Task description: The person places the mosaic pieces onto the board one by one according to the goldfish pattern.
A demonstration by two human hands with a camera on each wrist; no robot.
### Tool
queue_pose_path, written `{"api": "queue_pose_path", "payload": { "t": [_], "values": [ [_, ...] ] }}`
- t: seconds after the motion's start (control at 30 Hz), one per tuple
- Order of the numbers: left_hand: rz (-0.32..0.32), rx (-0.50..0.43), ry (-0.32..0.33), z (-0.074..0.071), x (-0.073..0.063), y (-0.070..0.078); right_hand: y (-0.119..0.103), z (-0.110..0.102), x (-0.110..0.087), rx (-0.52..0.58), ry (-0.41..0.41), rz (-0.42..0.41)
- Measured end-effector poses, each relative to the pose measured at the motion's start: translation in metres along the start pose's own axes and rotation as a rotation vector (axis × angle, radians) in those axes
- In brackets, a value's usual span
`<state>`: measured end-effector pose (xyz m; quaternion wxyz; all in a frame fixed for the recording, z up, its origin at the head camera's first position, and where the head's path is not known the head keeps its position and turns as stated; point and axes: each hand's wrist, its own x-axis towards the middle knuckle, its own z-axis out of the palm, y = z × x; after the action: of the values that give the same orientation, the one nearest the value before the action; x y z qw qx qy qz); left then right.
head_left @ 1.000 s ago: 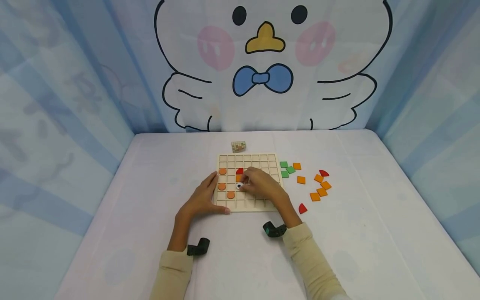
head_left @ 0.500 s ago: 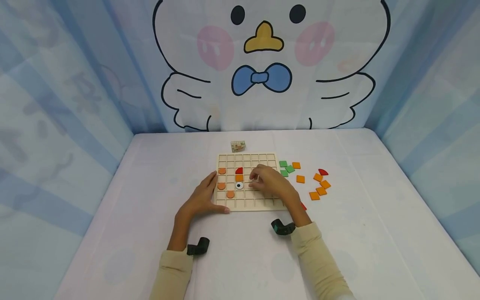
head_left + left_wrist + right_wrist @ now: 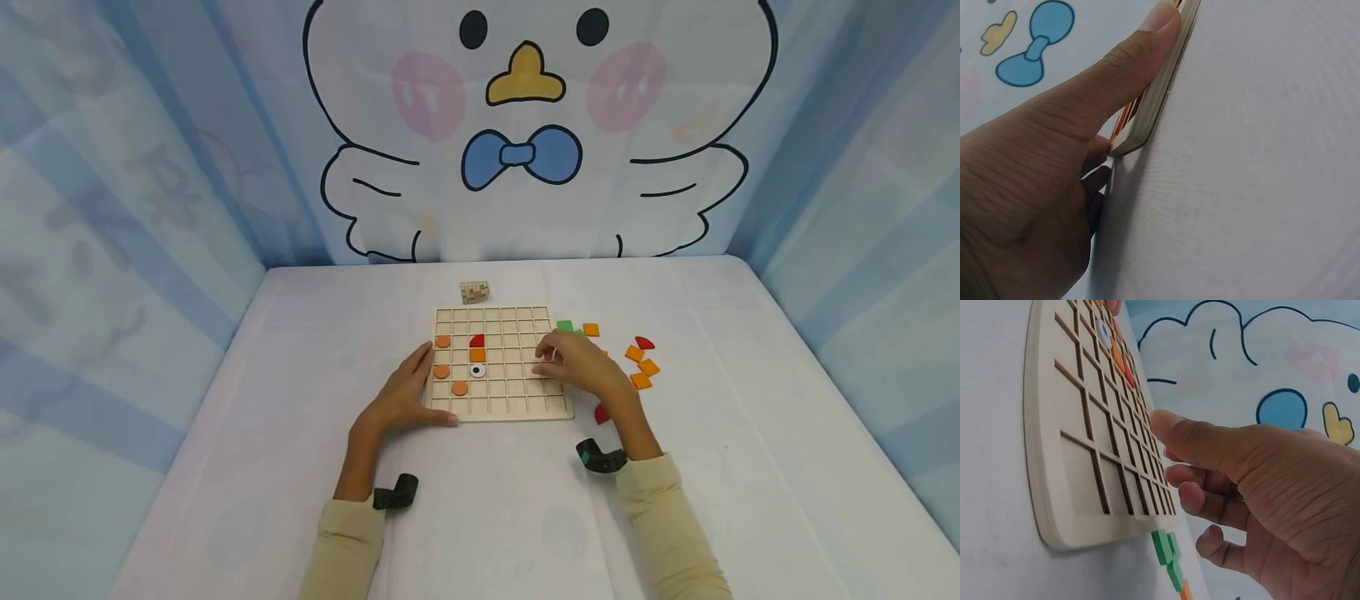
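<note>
A pale wooden grid board (image 3: 517, 388) lies on the white table. My left hand (image 3: 405, 392) rests at its front left corner, fingers along the left side and the thumb, fairly straight, on the front edge (image 3: 1154, 106). On the board, a red quarter-circle piece (image 3: 477, 341), an orange square (image 3: 477, 355) and a white disc with a black dot (image 3: 477, 371) stand in one column. Several orange discs (image 3: 460, 388) sit to their left. My right hand (image 3: 581, 362) hovers over the board's right edge, fingers loosely bent, nothing visible between them.
Right of the board lie green squares (image 3: 565, 325), several orange squares (image 3: 641, 381) and red quarter-circle pieces (image 3: 644, 342), partly hidden by my right hand. Behind the board is a small patterned object (image 3: 475, 292). A curtain with a cartoon figure hangs beyond the table.
My right hand has let go of the white dotted disc, which stays in its cell, and moved right to the board's edge. The left hand has stayed in place.
</note>
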<state>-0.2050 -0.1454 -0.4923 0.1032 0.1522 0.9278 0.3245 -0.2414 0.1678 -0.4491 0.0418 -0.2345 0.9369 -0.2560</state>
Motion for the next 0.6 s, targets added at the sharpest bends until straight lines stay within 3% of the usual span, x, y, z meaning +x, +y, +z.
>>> {"api": "queue_pose_path", "payload": {
  "t": [0.6],
  "values": [
    [0.006, -0.003, 0.008, 0.000, -0.002, 0.000, 0.034, -0.020, -0.055, 0.016, -0.207, 0.214]
  ]
}}
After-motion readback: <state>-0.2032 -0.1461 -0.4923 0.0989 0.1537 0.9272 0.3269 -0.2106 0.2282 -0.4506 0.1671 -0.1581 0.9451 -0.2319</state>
